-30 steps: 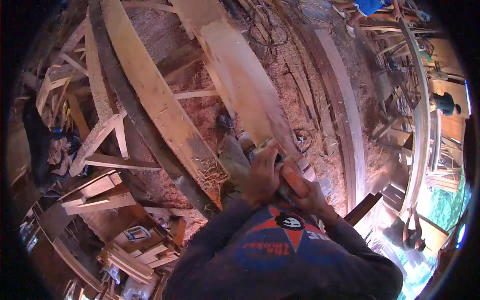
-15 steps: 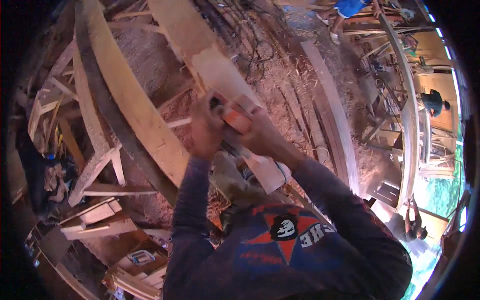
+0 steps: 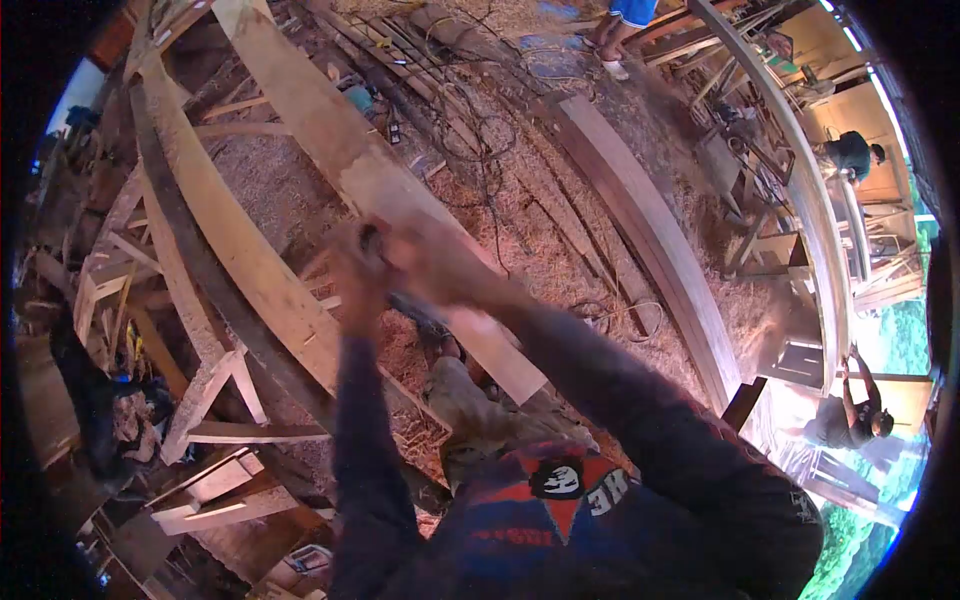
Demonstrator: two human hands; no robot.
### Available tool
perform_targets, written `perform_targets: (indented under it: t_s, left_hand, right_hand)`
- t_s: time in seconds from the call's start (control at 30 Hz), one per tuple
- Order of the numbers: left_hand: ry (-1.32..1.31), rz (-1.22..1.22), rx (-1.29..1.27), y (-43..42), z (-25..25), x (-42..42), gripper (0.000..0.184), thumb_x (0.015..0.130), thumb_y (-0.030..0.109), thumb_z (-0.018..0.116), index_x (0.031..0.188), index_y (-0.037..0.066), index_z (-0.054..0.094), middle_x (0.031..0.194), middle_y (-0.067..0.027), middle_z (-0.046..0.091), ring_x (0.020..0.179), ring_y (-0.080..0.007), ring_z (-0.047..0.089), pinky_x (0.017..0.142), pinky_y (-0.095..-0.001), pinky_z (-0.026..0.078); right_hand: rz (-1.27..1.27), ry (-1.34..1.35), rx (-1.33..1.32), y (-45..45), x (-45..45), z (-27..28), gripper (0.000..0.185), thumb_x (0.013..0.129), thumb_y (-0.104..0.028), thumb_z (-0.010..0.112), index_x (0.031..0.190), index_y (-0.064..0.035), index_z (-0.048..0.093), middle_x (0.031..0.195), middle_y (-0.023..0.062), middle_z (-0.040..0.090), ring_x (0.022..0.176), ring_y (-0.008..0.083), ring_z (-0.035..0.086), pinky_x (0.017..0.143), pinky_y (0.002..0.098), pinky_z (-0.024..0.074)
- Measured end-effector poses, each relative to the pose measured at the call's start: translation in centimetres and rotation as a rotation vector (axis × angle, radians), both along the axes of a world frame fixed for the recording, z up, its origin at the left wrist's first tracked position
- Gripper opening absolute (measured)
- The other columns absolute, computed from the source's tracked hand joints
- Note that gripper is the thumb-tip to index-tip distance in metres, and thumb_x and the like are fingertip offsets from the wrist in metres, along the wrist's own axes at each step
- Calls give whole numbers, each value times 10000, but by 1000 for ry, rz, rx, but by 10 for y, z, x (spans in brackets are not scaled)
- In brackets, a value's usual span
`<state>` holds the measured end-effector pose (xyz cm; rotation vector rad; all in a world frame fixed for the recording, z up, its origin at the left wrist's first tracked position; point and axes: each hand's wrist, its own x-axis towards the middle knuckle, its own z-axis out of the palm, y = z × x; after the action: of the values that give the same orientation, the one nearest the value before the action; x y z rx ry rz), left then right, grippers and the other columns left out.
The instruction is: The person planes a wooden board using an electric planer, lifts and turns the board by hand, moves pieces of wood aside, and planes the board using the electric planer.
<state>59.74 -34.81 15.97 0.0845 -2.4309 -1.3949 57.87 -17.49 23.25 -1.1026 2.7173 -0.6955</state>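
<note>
Viewing through the head camera, locate the hand tool [image 3: 372, 240] near the centre, enclosed by both hands. Your left-hand grip [image 3: 354, 278] is closed on the end farther from your body; your right-hand grip [image 3: 432, 262] is closed on the rear part. Motion blur and your fingers conceal most of the tool, leaving a dark part visible between the hands. The tool is located at the left edge of the long pale plank [image 3: 320, 118]; contact between the tool and the wood cannot be confirmed.

Note the plank position: it slopes from the upper left to its squared end near your bent leg [image 3: 465, 395]. Both forearms are extended, in dark sleeves [image 3: 640, 375].

To the left of the plank, identify a curved pale board [image 3: 235, 235] and, alongside it, a dark beam [image 3: 190, 235]. An angled wooden support [image 3: 235, 385] stands below them in the view. To the right, cables [image 3: 480, 135] lie on a floor [image 3: 515, 195] covered with shavings. Beyond these, a reddish timber [image 3: 640, 215] lies lengthwise.

At the far right, a long beam [image 3: 808, 200] spans the work area. A co-worker [image 3: 845, 415] at its lower end has both arms raised to it. Another person [image 3: 850, 155] stands behind the beam; a person in blue shorts [image 3: 635, 12] is partly visible at the top.
</note>
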Motion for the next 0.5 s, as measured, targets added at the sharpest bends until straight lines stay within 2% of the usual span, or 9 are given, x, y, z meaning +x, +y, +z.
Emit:
perform_targets:
  t_s: [0.03,0.07,0.13,0.2,0.27,0.33,0.43,0.47,0.5]
  left_hand:
    - [-69,0,122,33,3,35,218,935,133,614,1126,45,672,1013,-176,699,972,-353,685,849,-454,523]
    - [-117,14,31,68,34,72,234,947,141,608,1155,46,658,1033,-199,688,990,-397,667,872,-486,511]
    - [-278,-85,43,116,39,132,416,962,181,638,1348,41,571,1249,-216,628,1189,-408,580,987,-512,461]
    - [-197,-88,-77,163,43,192,478,950,162,656,1384,-1,538,1334,-225,588,1250,-414,545,1043,-502,451]
    - [-235,-158,-67,188,38,225,499,942,155,665,1386,-25,524,1349,-231,579,1254,-420,542,1057,-500,450]
    - [-293,-224,-61,190,40,243,522,933,147,675,1388,-49,509,1363,-238,570,1258,-426,539,1071,-499,448]
    - [-219,-147,13,175,38,209,533,927,132,664,1401,-44,497,1344,-244,574,1260,-433,534,1066,-502,452]
    - [-176,-106,-64,164,33,193,542,922,129,662,1405,-45,491,1332,-241,579,1249,-438,534,1054,-508,456]
    - [-132,-67,-139,152,27,176,551,917,125,661,1410,-46,484,1321,-238,585,1239,-442,534,1042,-514,459]
  right_hand:
    - [26,53,-37,31,31,-4,462,902,-309,663,1305,-91,600,1256,154,636,1195,337,579,935,447,536]
    - [19,59,-94,65,68,-1,476,897,-303,674,1334,-131,593,1256,174,628,1258,349,550,937,470,533]
    - [-123,-199,-101,133,148,-15,595,879,-306,736,1419,-151,542,1206,207,656,1146,380,620,915,451,544]
    - [-277,-467,-152,192,219,-22,727,861,-310,799,1504,-172,490,1157,241,683,1033,410,691,893,431,554]
    - [-253,-472,-172,206,236,25,719,858,-298,814,1493,-167,504,1148,230,690,1028,381,701,889,426,553]
    - [-396,-887,-1,201,236,69,666,866,-259,822,1460,-152,539,1180,178,687,1076,285,686,905,379,542]
    - [-435,-876,-71,170,207,66,617,884,-207,797,1446,-145,551,1159,141,698,1089,221,675,901,345,548]
    - [-450,-847,-34,162,197,57,596,893,-177,780,1442,-143,553,1144,125,706,1096,192,671,895,330,554]
    - [-419,-831,-177,153,185,38,639,880,-186,787,1464,-144,530,1126,135,709,1072,213,685,890,345,561]
